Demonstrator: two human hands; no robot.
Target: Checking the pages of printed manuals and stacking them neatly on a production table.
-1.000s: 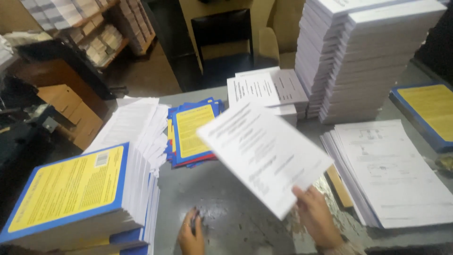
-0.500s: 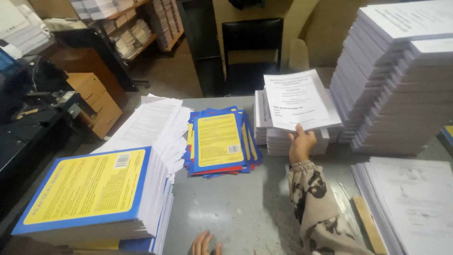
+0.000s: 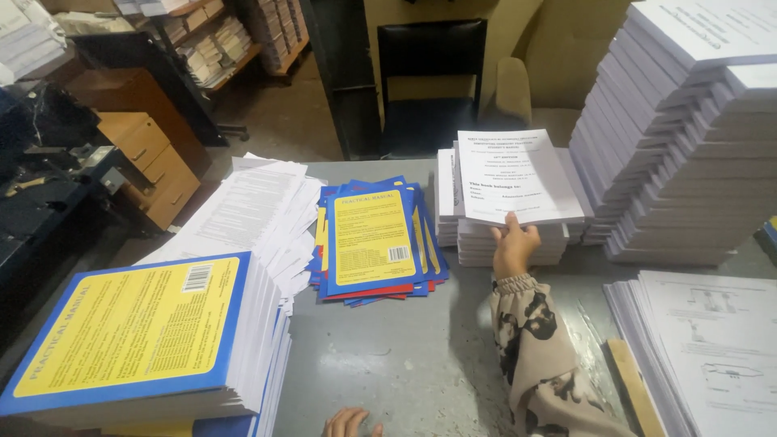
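My right hand point(image 3: 515, 244) reaches across the grey table point(image 3: 405, 356) and grips the near edge of a white printed booklet point(image 3: 513, 175). The booklet rests on top of a low stack of similar white booklets point(image 3: 494, 239). My left hand point(image 3: 351, 423) lies at the bottom edge of the view, fingers spread on the table, holding nothing. A fanned pile of blue and yellow covers point(image 3: 374, 238) lies left of the right hand.
A thick blue and yellow book stack point(image 3: 137, 332) stands at the near left, loose white sheets point(image 3: 251, 210) behind it. Tall white paper stacks point(image 3: 688, 137) fill the right. Printed sheets point(image 3: 712, 348) and a wooden ruler point(image 3: 635, 388) lie near right. A black chair point(image 3: 429, 73) stands beyond the table.
My right hand carried the white booklet from near me to the far stack and set it down on top. The view tilted upward slightly.
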